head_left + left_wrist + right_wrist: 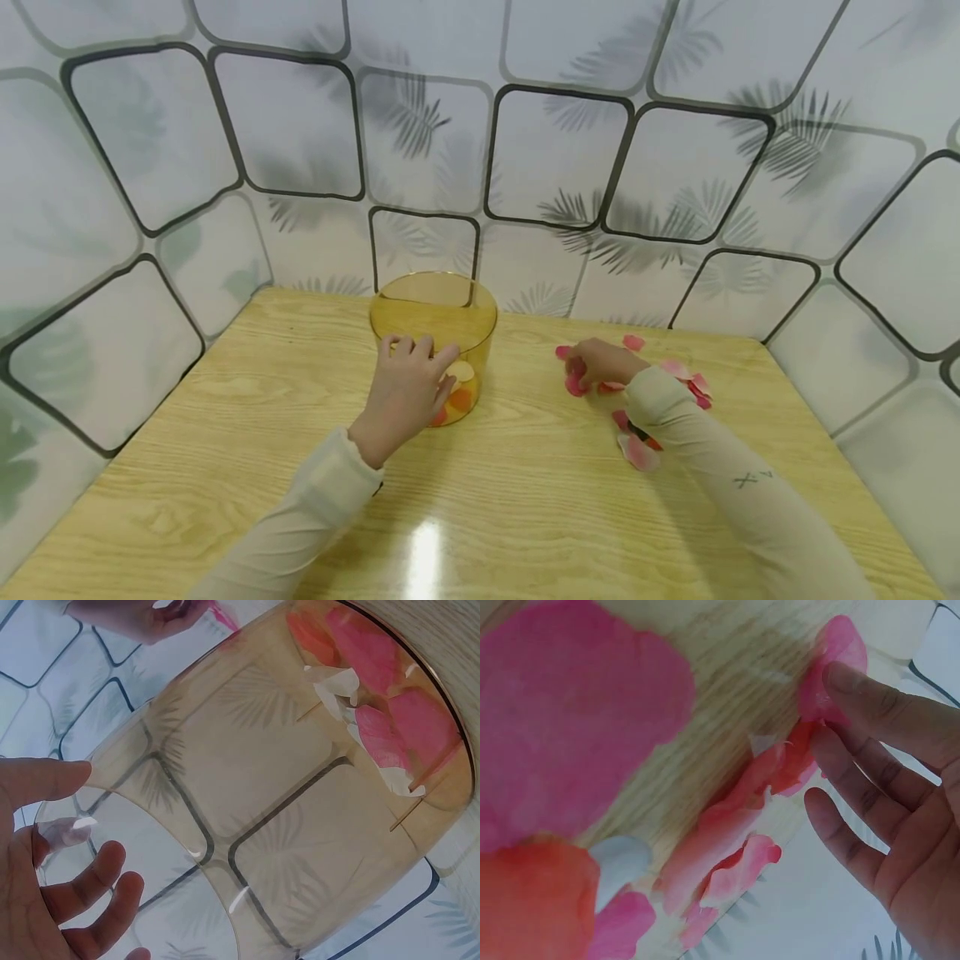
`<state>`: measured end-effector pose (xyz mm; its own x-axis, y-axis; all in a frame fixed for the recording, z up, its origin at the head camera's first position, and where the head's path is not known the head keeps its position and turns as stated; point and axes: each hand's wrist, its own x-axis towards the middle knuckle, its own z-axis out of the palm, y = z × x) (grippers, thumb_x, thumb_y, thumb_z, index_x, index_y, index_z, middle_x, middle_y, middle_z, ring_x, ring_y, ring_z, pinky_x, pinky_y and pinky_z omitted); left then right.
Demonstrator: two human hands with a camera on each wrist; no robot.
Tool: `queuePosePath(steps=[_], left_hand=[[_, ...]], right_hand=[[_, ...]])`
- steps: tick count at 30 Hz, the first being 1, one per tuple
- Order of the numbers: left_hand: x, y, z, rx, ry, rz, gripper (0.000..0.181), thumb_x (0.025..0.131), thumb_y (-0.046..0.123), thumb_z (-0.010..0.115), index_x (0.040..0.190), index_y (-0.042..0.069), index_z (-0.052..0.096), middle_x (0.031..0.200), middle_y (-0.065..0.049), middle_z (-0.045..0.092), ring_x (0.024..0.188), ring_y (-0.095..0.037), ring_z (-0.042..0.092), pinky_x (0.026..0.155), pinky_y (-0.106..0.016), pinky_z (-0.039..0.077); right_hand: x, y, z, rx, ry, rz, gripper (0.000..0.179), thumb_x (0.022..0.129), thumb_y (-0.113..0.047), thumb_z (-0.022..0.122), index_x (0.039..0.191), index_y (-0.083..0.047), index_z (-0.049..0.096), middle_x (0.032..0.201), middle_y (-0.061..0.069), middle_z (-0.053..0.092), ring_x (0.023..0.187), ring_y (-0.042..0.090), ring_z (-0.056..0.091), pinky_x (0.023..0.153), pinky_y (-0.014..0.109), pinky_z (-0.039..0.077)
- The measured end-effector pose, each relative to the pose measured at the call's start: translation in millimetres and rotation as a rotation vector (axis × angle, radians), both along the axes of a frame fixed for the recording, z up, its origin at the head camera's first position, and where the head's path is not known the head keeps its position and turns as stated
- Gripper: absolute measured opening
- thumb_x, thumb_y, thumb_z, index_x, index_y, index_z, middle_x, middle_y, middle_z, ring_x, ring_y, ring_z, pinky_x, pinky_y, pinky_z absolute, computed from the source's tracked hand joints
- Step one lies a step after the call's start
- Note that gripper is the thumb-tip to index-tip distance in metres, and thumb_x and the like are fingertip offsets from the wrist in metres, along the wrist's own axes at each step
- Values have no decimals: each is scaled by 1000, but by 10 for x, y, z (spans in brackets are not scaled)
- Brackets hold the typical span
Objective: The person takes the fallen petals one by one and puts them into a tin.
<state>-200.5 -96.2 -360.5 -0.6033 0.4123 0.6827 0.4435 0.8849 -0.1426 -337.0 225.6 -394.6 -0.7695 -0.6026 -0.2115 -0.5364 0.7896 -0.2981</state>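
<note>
Gripping transparent amber bucket (446,321) by rim, head view: left hand (405,392), fingers bent. Right hand (602,360) pinches thin deep-pink petal (576,383) above wood-grain tabletop (517,517). Left wrist: pink-and-orange petals (367,652) inside bucket. Right wrist: coral-pink loose petals (709,847) near pinch.

A see-through amber tub (431,321) stands upright, petals (461,400) inside, loose pink petals (639,454) scattered to its right.

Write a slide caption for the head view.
Left hand at a yellow tub holding petals; right hand pinching a pink petal beside more petals on the table.
</note>
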Motion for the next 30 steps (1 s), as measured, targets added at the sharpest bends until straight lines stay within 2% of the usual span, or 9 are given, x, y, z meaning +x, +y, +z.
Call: queuePosePath(steps=[5, 12, 18, 20, 23, 27, 30], left_hand=[[-29, 36, 17, 0, -6, -10, 33, 73, 26, 78, 95, 17, 55, 78, -6, 59, 72, -27, 58, 81, -48, 45], [-39, 76, 47, -19, -27, 4, 30, 77, 29, 75, 98, 18, 56, 82, -5, 60, 74, -27, 59, 84, -47, 44], [-38, 89, 38, -23, -26, 9, 32, 76, 30, 76, 99, 18, 57, 83, -5, 61, 75, -27, 60, 83, -48, 45], [-30, 87, 33, -20, -25, 10, 32, 76, 30, 77, 98, 18, 56, 82, -5, 61, 74, -27, 60, 83, -49, 45], [-17, 77, 25, -18, -27, 15, 33, 75, 30, 77, 97, 18, 56, 82, -6, 60, 73, -28, 60, 83, -49, 45], [2, 57, 21, -16, -35, 23, 33, 75, 29, 78, 97, 18, 56, 81, -6, 60, 72, -29, 60, 82, -49, 45], [18, 42, 15, -11, -47, 27, 33, 75, 28, 77, 98, 18, 57, 81, -6, 59, 73, -29, 59, 82, -49, 44]], right_hand=[[4, 50, 20, 16, -20, -33, 16, 71, 2, 74, 82, -8, 68, 78, 0, 65, 74, 11, 56, 65, 23, 47], [-20, 113, 30, -5, 26, -2, 13, 69, 4, 71, 69, -9, 67, 66, -1, 61, 62, 9, 50, 57, 22, 43], [-12, 122, 90, -45, 40, -21, 13, 76, 2, 70, 69, -9, 67, 67, -3, 62, 61, 8, 50, 59, 21, 43], [3, 93, 148, -78, 35, -28, 15, 78, 1, 69, 68, -9, 66, 65, -4, 59, 59, 8, 47, 58, 21, 42], [32, 13, 272, -122, 65, 15, 15, 79, 0, 69, 68, -8, 65, 62, -3, 56, 56, 7, 44, 56, 22, 40], [66, -140, 463, -143, 167, 83, 10, 80, -3, 70, 72, -8, 68, 66, 0, 64, 60, 7, 50, 59, 23, 45], [90, -264, 597, -147, 225, 96, 6, 80, -7, 71, 75, -9, 70, 72, 0, 67, 65, 9, 56, 65, 26, 49]])
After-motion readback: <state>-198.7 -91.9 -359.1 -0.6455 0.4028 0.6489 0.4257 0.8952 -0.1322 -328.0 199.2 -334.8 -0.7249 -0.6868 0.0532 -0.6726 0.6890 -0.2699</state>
